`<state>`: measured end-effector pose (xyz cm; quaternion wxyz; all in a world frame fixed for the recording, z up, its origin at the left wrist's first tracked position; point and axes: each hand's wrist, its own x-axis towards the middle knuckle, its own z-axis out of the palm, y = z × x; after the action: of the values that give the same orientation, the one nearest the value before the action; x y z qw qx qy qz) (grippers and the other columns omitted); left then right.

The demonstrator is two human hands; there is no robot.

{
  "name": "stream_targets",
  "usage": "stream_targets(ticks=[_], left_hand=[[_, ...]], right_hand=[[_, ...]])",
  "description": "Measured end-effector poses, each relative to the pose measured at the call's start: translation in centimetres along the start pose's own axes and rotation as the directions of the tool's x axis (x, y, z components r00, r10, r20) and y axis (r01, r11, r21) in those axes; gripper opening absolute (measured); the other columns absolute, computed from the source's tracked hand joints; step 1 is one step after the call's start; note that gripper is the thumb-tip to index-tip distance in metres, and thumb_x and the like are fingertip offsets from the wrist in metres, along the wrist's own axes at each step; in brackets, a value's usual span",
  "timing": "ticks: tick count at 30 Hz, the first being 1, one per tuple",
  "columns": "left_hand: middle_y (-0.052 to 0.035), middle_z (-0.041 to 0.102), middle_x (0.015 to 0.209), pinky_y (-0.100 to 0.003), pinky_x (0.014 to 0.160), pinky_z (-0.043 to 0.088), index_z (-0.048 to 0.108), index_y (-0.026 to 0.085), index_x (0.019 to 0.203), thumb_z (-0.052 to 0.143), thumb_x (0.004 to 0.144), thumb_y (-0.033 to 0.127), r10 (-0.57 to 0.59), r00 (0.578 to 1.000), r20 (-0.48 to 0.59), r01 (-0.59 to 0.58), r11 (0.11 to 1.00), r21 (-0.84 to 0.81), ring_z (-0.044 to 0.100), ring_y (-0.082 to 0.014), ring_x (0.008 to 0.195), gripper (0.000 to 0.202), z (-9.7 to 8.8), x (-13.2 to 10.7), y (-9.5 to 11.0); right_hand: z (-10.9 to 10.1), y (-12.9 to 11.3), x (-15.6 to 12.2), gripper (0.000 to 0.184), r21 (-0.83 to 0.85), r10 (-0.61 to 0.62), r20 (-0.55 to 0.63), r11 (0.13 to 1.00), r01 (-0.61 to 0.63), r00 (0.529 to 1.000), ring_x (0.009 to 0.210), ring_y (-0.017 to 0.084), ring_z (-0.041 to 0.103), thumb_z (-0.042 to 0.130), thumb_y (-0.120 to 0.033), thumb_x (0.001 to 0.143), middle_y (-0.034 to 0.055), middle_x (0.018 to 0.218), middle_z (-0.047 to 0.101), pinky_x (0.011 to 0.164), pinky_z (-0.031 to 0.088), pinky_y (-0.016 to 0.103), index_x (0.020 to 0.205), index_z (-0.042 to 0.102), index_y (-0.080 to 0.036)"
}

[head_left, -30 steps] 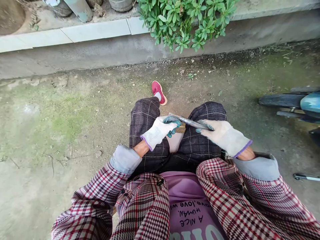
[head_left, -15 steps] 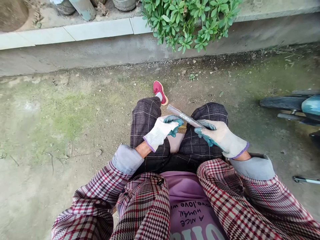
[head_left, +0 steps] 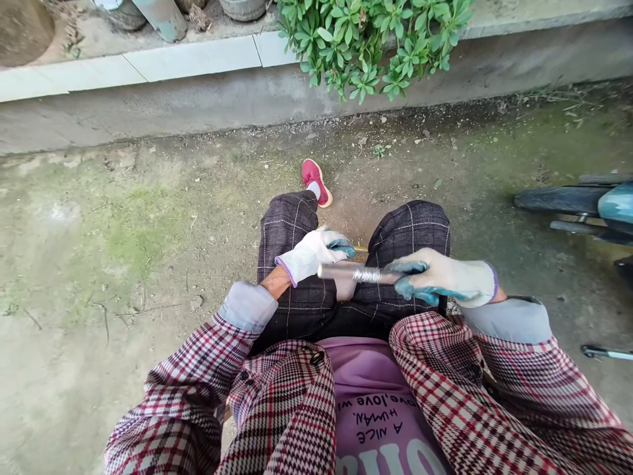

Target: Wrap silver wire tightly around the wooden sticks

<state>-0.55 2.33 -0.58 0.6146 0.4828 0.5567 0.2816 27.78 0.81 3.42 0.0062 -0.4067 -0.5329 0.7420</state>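
Note:
I sit with both gloved hands over my lap. My right hand point(head_left: 445, 280), in a white glove with teal fingertips, is closed round one end of a short metal rod point(head_left: 352, 273) with a threaded middle. The rod lies level and points left above my thighs. My left hand point(head_left: 313, 252) rests just behind the rod's free end, over my left knee. Its fingers are curled, and I cannot make out anything in them. It is apart from the rod.
Bare mossy ground point(head_left: 123, 231) spreads in front. A concrete kerb point(head_left: 198, 99) with a leafy plant point(head_left: 370, 39) runs along the back. A scooter's front point(head_left: 588, 204) stands at the right. A thin metal tool point(head_left: 607, 353) lies on the ground at the right edge.
The rod has swung from slanting up-left to level and come nearer to me, held by the right hand alone. The left hand has let go of it and drawn back.

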Motion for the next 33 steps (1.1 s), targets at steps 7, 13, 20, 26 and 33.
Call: stream_targets(ticks=[7,13,20,26,33], left_hand=[[-0.0020,0.068,0.072,-0.033,0.086,0.048,0.073,0.020,0.070,0.068,0.083,0.024,0.208,0.955,0.211,-0.292,0.781,0.552,0.057,-0.0178,0.070,0.014,-0.9,0.2,-0.4],[-0.0034,0.076,0.082,-0.028,0.073,0.050,0.078,0.017,0.089,0.062,0.083,0.022,0.091,0.980,0.179,-0.142,0.943,0.302,0.064,-0.0160,0.072,0.017,0.3,-0.6,0.1],[-0.0079,0.080,0.092,-0.029,0.084,0.055,0.078,0.014,0.087,0.068,0.079,0.024,0.062,0.983,0.170,-0.053,0.997,-0.056,0.071,-0.0180,0.084,0.016,0.7,0.5,-0.2],[-0.0047,0.078,0.095,-0.026,0.082,0.052,0.079,0.015,0.100,0.061,0.087,0.025,0.291,0.955,0.052,-0.295,0.919,0.260,0.068,-0.0162,0.085,0.024,-1.2,2.4,2.0],[-0.0047,0.079,0.091,-0.028,0.085,0.053,0.079,0.015,0.091,0.064,0.086,0.022,0.198,0.909,0.367,-0.277,0.944,0.178,0.069,-0.0163,0.081,0.017,0.4,2.4,0.8]], right_hand=[[-0.2,1.9,1.1,0.017,-0.637,-0.023,-0.264,0.754,-0.157,0.964,0.058,0.014,0.058,0.065,-0.032,0.085,-0.0031,0.066,0.071,0.055,0.042,0.025,0.089,0.080,-0.025],[-1.3,1.0,1.0,0.024,-0.620,-0.103,-0.587,0.695,-0.364,0.803,0.068,0.020,0.064,0.067,-0.038,0.085,0.0041,0.080,0.075,0.060,0.046,0.029,0.100,0.080,-0.024],[1.1,-0.8,0.0,0.049,0.113,-0.048,-0.572,0.984,0.137,0.819,0.047,0.010,0.047,0.081,-0.056,0.078,0.0009,0.069,0.064,0.039,0.039,0.024,0.108,0.076,-0.018],[1.1,-1.1,-0.1,0.059,0.367,0.026,-0.526,0.909,0.199,0.850,0.043,0.009,0.049,0.091,-0.047,0.071,-0.0009,0.065,0.062,0.034,0.040,0.022,0.115,0.072,-0.014],[1.4,-1.1,0.2,0.052,0.331,0.021,-0.508,0.927,0.173,0.861,0.039,0.010,0.050,0.091,-0.049,0.069,0.0009,0.063,0.066,0.031,0.039,0.022,0.101,0.072,-0.013]])
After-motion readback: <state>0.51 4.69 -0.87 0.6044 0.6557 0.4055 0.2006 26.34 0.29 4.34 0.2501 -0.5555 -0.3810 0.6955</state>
